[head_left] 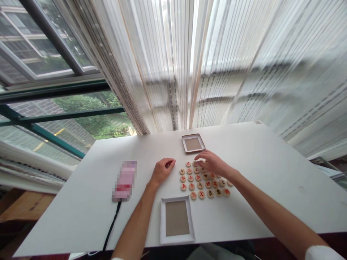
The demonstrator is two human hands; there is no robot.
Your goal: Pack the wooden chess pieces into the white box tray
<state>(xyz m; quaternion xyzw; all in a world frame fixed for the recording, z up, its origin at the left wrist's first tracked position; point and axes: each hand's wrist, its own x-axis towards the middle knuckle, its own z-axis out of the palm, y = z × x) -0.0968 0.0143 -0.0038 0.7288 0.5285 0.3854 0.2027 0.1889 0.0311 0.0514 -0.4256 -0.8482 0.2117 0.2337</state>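
Left hand (162, 169) rests on the surface (271, 173) just left of the discs, fingers curled in; whether it encloses anything cannot be told. Right hand (213, 164) lies palm down, fingers loosely spread, tips apparently touching the far row of round wooden discs (200, 185). The discs lie flat in rows, and the block's long axis runs left to right. A brown tray (193, 143) sits just beyond them. A white tray (177, 218) lies nearer, long axis pointing away from the person.
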